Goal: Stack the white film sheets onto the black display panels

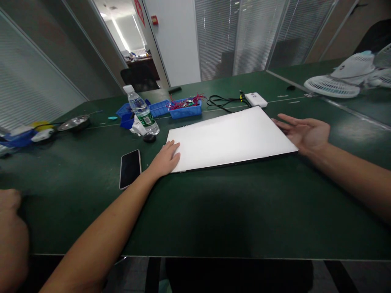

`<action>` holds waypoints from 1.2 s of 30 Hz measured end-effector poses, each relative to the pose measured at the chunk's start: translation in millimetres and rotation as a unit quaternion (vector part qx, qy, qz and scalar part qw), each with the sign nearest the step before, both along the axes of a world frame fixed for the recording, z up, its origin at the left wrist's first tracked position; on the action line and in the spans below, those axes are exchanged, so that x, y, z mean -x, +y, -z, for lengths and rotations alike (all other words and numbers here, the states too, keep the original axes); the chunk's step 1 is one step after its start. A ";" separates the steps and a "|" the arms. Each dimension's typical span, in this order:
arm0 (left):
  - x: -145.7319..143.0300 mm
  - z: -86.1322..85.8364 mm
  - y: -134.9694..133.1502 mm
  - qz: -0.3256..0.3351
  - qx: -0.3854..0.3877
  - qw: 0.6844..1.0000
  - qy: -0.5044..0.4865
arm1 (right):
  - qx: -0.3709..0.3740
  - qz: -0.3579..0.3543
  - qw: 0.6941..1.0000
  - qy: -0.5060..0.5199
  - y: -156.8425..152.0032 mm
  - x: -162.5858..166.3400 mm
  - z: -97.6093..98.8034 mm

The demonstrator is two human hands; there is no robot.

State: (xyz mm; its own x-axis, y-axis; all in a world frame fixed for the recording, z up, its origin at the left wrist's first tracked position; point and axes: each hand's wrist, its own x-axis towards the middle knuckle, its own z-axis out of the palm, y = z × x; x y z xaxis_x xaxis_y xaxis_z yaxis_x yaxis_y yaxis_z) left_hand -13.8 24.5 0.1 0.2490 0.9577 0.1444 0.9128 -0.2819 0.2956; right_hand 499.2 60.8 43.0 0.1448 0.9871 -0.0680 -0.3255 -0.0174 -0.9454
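Note:
A flat white rectangular panel (226,138) with a thin dark edge lies at an angle over the green table. My left hand (166,158) rests at its left edge, back of the hand up, with the fingers and thumb laid on the white face. At the right edge, my right hand (308,132) is turned palm up with its fingers stretched out. Some of those fingertips pass close to or behind the panel's edge, and I cannot tell whether they touch it. Just left of my left forearm lies a smartphone (130,169) with a dark screen.
Beyond the panel stand a water bottle (142,112), a black mouse-like object (149,138), blue trays (186,112) with red wires, and a white box (255,99) beside a black cable. A white fan (336,83) lies far right. Another person's arm (12,236) reaches in at left.

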 end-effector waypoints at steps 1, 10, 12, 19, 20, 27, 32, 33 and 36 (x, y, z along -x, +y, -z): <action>0.2 -0.8 -0.6 0.000 -0.001 1.000 -0.005 | -0.011 0.006 1.000 0.023 -2.1 2.0 -0.9; -0.4 -4.9 -3.8 -0.008 -0.001 1.000 -0.020 | -0.033 0.050 0.998 0.029 -12.0 20.5 -5.1; -0.3 -4.4 -3.1 -0.008 0.001 1.000 -0.012 | -0.029 0.060 0.998 0.006 -11.0 23.5 -2.2; -1.8 -8.3 -3.5 0.000 0.010 0.999 0.039 | -0.014 0.110 0.992 -0.056 -4.0 21.5 8.8; -2.7 -10.5 -5.0 0.001 -0.001 0.999 0.051 | -0.011 0.112 0.992 -0.059 -3.2 20.9 9.7; -16.8 -37.9 -24.5 0.180 -0.138 0.972 0.066 | -0.012 0.136 0.989 -0.058 -0.9 22.1 11.1; -38.5 -41.1 -34.3 0.298 -0.147 0.941 0.072 | -0.012 0.149 0.987 -0.056 -2.9 25.3 10.2; -42.3 -40.1 -35.4 0.305 -0.159 0.937 0.065 | -0.013 0.149 0.987 -0.057 -3.6 26.5 10.2; -48.4 -38.2 -37.5 0.315 -0.199 0.927 0.041 | -0.011 0.153 0.986 -0.063 -5.4 31.0 10.7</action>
State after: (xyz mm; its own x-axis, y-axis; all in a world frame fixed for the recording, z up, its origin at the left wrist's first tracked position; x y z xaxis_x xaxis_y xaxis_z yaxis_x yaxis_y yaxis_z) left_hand 34.7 -13.0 38.2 0.7668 0.4928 0.4113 0.5440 -0.8391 -0.0089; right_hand 468.2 55.4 32.3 0.4421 0.8969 -0.0090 -0.1918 0.0847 -0.9778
